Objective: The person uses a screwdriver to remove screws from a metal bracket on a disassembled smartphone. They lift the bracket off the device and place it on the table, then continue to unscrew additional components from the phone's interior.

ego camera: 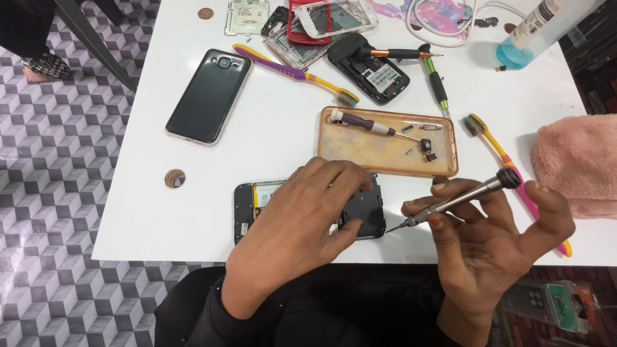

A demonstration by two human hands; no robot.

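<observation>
Right now the opened phone (pixel 360 215) lies flat at the table (pixel 193 212) near edge, long axis running left-right along that edge. Left hand (pixel 302 212) is on top of it, fingers (pixel 347 170) spread wide, pressing the phone down, thumb hooked on its near side. Right hand (pixel 488 225) sits just right of the phone, fingers closed on a precision screwdriver (pixel 450 200), tip angled down-left, just off the phone's right end, not touching afaict. Left hand nearer. Parts tray (pixel 379 151) just behind.

Opened phone (pixel 360 212) middle, perhaps battery, under left hand (pixel 302 218).
</observation>
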